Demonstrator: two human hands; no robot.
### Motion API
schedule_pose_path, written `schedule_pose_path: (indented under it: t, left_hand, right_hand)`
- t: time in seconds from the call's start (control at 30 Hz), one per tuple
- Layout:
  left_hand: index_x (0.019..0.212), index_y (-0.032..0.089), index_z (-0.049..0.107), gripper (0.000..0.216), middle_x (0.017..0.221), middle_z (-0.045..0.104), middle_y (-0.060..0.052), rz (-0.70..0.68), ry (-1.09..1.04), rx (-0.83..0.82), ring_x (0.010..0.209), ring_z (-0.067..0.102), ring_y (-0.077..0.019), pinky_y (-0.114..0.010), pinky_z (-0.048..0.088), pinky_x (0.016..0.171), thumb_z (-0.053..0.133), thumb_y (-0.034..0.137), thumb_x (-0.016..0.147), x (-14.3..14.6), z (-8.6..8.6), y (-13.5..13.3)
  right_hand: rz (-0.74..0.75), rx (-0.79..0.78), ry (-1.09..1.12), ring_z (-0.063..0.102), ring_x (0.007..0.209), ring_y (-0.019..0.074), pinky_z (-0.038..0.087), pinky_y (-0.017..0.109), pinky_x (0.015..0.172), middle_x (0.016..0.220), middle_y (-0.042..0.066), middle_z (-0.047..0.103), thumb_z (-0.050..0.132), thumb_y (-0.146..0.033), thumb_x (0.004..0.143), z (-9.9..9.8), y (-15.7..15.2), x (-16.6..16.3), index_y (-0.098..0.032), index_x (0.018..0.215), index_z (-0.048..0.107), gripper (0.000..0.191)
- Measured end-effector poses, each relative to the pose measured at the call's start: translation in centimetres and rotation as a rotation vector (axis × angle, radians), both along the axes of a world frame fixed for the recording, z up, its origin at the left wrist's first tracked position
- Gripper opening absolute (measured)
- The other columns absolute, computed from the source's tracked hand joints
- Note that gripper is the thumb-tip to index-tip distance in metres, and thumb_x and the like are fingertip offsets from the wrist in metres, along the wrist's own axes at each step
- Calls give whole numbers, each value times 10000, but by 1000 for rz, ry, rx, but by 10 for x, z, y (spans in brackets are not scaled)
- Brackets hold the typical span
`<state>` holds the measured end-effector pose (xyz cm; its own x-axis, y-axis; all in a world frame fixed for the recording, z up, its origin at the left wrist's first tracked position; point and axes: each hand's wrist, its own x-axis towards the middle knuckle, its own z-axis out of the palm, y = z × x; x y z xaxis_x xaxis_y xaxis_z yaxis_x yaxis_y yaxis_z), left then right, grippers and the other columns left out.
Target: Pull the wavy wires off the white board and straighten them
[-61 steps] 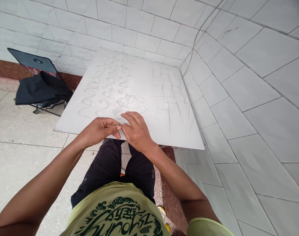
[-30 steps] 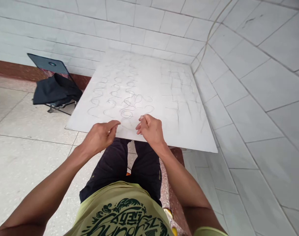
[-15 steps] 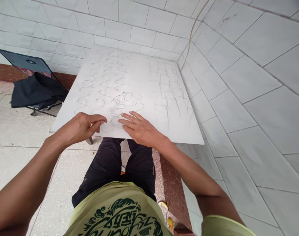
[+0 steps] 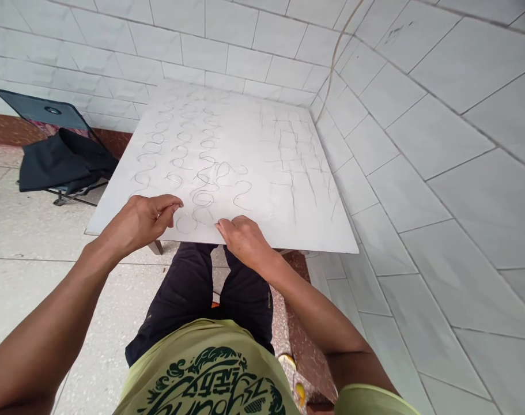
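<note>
A white board (image 4: 245, 144) lies flat in front of me, pushed into the tiled corner. Thin wavy wires (image 4: 201, 190) are laid out on its left half, straight thin pieces (image 4: 297, 167) on its right half. My left hand (image 4: 136, 222) hovers at the board's near edge, thumb and fingers pinched together close to one wire loop; I cannot make out what they hold. My right hand (image 4: 242, 239) rests on the near edge with fingers curled and tips pressed to the board by the wire loops.
A folding stool (image 4: 50, 115) with dark cloth (image 4: 63, 164) draped over it stands at the left by the wall. A tiled wall (image 4: 439, 144) borders the board's right side, and a cable (image 4: 331, 63) runs down the corner. Light tiled floor (image 4: 29, 276) lies left.
My hands have parted: the left moved left along the near edge, pinched. The right hand lay flat with spread fingers half a second ago and has now curled and drawn back toward the edge.
</note>
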<state>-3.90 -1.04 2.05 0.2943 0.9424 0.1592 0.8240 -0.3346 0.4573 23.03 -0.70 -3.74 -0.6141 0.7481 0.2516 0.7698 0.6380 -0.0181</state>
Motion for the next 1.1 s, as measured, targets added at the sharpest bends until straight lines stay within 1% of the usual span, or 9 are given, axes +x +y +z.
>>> schedule_pose_path:
  t: [0.23, 0.4, 0.53, 0.63, 0.73, 0.83, 0.9, 1.0, 1.1]
  left_hand:
    - [1172, 215, 735, 336, 756, 753, 27, -41, 23, 10, 479, 545, -102, -250, 402, 567, 468, 367, 1035, 0, 1, 2]
    - [1155, 213, 734, 339, 758, 756, 23, -29, 29, 9, 502, 555, -115, -256, 399, 571, 460, 368, 1030, 0, 0, 3]
    - [1137, 226, 734, 334, 757, 755, 29, -27, 39, -7, 509, 551, -115, -257, 395, 575, 463, 389, 1029, -2, 1, 3]
    - [1149, 221, 733, 343, 766, 758, 27, -13, 33, -22, 502, 544, -111, -257, 397, 575, 458, 385, 1026, -1, 1, 2]
    - [1165, 212, 732, 352, 772, 761, 24, 25, 15, -32, 488, 534, -109, -257, 409, 576, 454, 373, 1021, 2, 0, 0]
    - [1169, 216, 731, 346, 772, 760, 30, 63, -20, -49, 457, 507, -100, -255, 423, 574, 459, 369, 1019, 5, -1, -4]
    - [1173, 219, 730, 343, 772, 758, 29, 70, -22, -52, 442, 495, -99, -256, 426, 567, 462, 367, 1019, 6, -3, -6]
    - [1199, 212, 725, 357, 760, 752, 13, 22, 26, -20, 462, 530, -113, -263, 429, 569, 453, 368, 1027, 6, -7, -8]
    - [1241, 196, 711, 389, 756, 747, -12, -51, 79, 21, 539, 618, -147, -273, 448, 616, 427, 373, 1043, 10, -10, -9]
  right_hand:
    - [-19, -49, -23, 462, 536, 163, 262, 309, 566, 620, 38, 600, 350, -351, 1146, -4, -7, -1, -127, 963, 671, 432]
    - [100, 14, -13, 549, 646, 184, 388, 308, 649, 690, 44, 620, 372, -311, 1141, -14, -17, 0, -132, 986, 631, 351]
    - [237, 68, -61, 595, 769, 223, 480, 358, 805, 796, 85, 662, 426, -28, 1032, -14, -19, 8, -41, 1231, 608, 270]
    - [231, 44, -89, 595, 800, 247, 503, 398, 840, 836, 112, 678, 423, 60, 946, -14, -20, 8, -14, 1341, 559, 424]
    - [157, 18, -32, 589, 793, 252, 511, 396, 819, 814, 117, 672, 405, 59, 942, -18, -26, 1, -39, 1232, 614, 371]
    - [90, -30, 13, 567, 717, 225, 511, 355, 775, 735, 83, 637, 401, -9, 995, -19, -35, -6, -82, 1037, 653, 266]
    - [73, -49, 10, 568, 721, 219, 517, 369, 857, 721, 71, 627, 406, -115, 1056, -12, -40, -6, -117, 953, 650, 264]
    - [27, 12, 1, 604, 910, 268, 401, 513, 1132, 850, 122, 672, 450, -348, 1098, 10, -40, -1, -120, 1002, 659, 324]
    - [-23, 80, 31, 595, 1056, 317, 292, 577, 1215, 1018, 193, 694, 493, -455, 1076, 32, -32, -1, -79, 1120, 656, 412]
